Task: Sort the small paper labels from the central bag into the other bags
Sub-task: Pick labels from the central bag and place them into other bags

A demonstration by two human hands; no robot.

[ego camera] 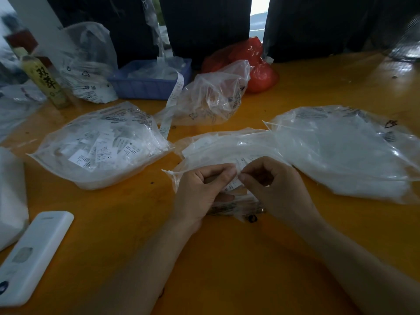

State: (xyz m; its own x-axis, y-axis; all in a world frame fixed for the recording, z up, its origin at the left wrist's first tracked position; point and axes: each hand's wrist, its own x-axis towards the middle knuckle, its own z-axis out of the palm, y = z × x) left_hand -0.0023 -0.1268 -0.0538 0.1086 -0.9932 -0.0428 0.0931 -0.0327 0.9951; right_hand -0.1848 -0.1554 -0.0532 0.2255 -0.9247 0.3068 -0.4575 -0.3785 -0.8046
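The central clear plastic bag [218,146] lies on the orange table in front of me, with white paper labels [235,184] showing at its near end. My left hand [202,189] and my right hand [275,185] meet over that end, fingertips pinched together on the small labels. A fuller clear bag [102,146] of printed size labels lies to the left. A large flat clear bag [345,151] lies to the right. A crumpled clear bag [213,96] stands behind the central one.
A white remote-like device [31,258] lies near the front left. At the back stand a yellow-labelled bottle [43,80], a blue tray [150,80] trailing a strip of labels [170,105], a red bag [250,62] and more clear bags [88,62]. The orange table [227,258] spreads around my forearms.
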